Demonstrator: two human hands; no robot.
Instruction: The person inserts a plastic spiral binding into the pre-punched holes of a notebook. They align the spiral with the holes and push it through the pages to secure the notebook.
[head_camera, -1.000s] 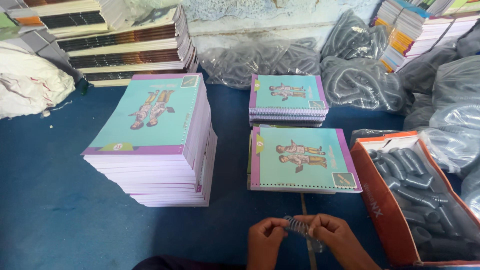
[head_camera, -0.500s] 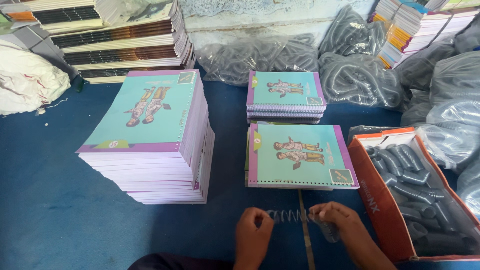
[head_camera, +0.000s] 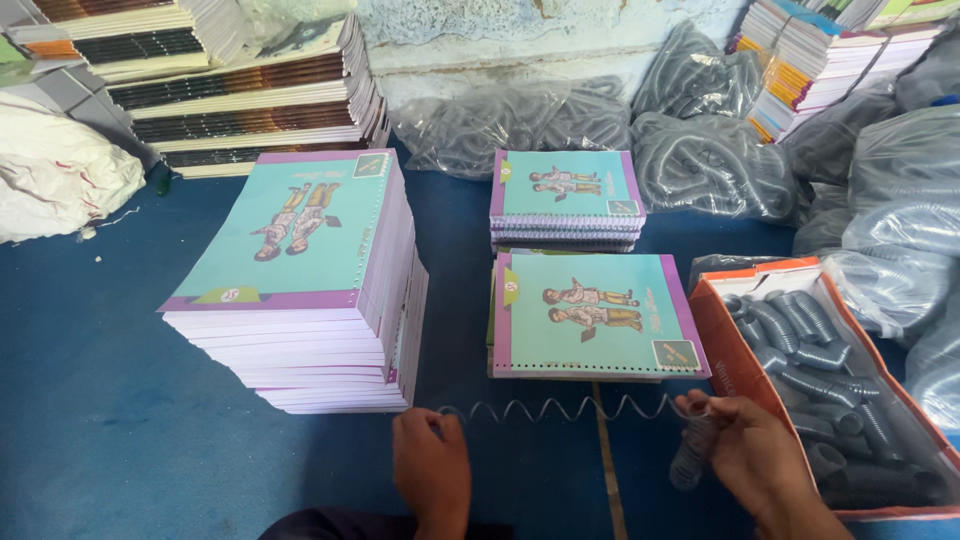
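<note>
A grey spiral binding coil (head_camera: 560, 409) is stretched out between my two hands, just in front of a small pile of teal and purple notebooks (head_camera: 590, 315). My left hand (head_camera: 432, 465) pinches the coil's left end. My right hand (head_camera: 745, 450) holds the right end, where the rest of the coil (head_camera: 692, 455) is still tightly wound and hangs down. The stretched part runs along the punched near edge of the top notebook without touching it.
A tall stack of the same notebooks (head_camera: 300, 280) stands at the left, a shorter bound stack (head_camera: 565, 198) behind. An orange cardboard box (head_camera: 735, 350) of grey coils sits at the right. Plastic bags of coils (head_camera: 690, 160) and book piles (head_camera: 240, 90) line the back wall.
My hands have moved apart, the left going left and the right going right. The coil, bunched between them a second ago, is now pulled out long.
</note>
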